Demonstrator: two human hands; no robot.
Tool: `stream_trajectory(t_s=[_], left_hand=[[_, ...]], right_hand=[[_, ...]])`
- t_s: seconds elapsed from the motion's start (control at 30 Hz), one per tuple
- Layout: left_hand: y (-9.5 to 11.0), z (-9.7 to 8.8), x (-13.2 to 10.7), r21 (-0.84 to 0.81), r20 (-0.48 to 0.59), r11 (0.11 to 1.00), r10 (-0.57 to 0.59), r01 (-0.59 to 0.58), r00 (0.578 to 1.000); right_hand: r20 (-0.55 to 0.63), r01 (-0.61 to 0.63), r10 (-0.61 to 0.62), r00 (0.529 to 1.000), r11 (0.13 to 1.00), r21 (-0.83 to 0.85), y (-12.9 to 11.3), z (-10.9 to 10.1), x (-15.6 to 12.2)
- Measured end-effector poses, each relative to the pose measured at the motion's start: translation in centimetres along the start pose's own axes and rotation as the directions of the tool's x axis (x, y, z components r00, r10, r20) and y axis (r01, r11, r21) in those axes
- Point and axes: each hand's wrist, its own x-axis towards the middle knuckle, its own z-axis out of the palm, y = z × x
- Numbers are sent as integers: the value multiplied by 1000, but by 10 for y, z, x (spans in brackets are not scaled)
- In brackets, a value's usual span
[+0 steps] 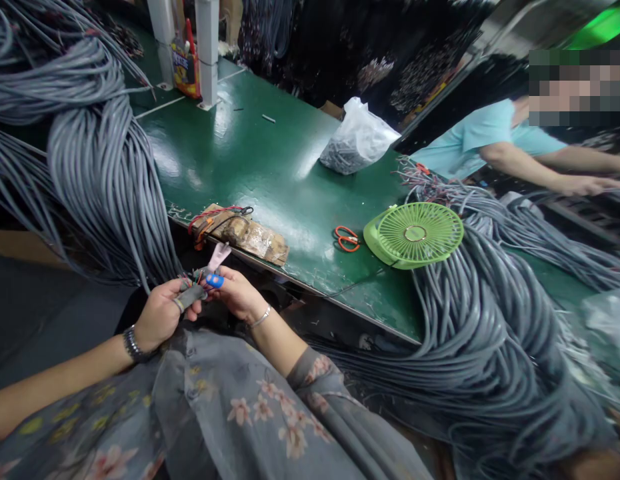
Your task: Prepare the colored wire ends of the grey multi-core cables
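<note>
My left hand (165, 313) is closed in a pinch at the end of a grey cable, with thin coloured wires (204, 280) showing between the hands. Grey wrapping covers one of its digits. Close against it, my right hand (239, 293) is closed on the same wires, a blue wrap (215, 281) on its thumb. A pale pink flat piece (219, 257) sticks up from between the fingers; I cannot tell what it is. Just beyond the hands, a taped wooden block (257, 241) with red wire and orange-handled tool lies at the table edge.
Thick grey cable bundles hang at left (105, 160) and right (490, 313). On the green table (270, 160) are a green fan (415, 235), orange-handled scissors (347, 239), a plastic bag (359, 140) and a bottle (185, 67). A co-worker (475, 137) reaches over cables at right.
</note>
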Motion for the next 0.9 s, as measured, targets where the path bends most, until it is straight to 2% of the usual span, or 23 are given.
stream_trajectory(t_s=[0.1, 0.23, 0.33, 0.47, 0.53, 0.63, 0.73, 0.8, 0.83, 0.9], left_hand=[[0, -1, -1, 44, 46, 999, 18, -20, 999], [-2, -2, -1, 37, 37, 999, 16, -17, 999], [-3, -1, -1, -27, -1, 1000, -14, 14, 1000], [4, 2, -2, -180, -30, 981, -82, 75, 996], [11, 4, -2, -245, -25, 964, -108, 99, 994], [20, 6, -2, -291, -24, 949, -137, 124, 990], [25, 9, 0, -317, 4, 934, -172, 165, 985], [26, 11, 3, -326, 34, 925, -192, 192, 981], [26, 11, 4, -331, 44, 922, -198, 201, 979], [26, 11, 7, -339, 53, 916, -208, 213, 977]], right_hand=[[-95, 15, -19, 995, 999, -42, 2, 5, 0], [-199, 85, -104, 974, 991, -101, 1, 10, -2], [-189, 130, -151, 970, 984, -118, 0, 10, -8], [-119, 140, -151, 981, 985, -96, 4, 1, -11], [-159, 115, -118, 980, 993, -28, 4, -5, -8], [-232, 18, 11, 973, 992, 121, -2, -12, 1], [-114, -75, 98, 989, 979, 191, -12, -11, 9], [-30, -56, 62, 998, 984, 169, -15, -8, 13], [-29, -6, 10, 1000, 990, 138, -14, -6, 15], [-116, 147, -142, 983, 988, 36, -10, -4, 18]])
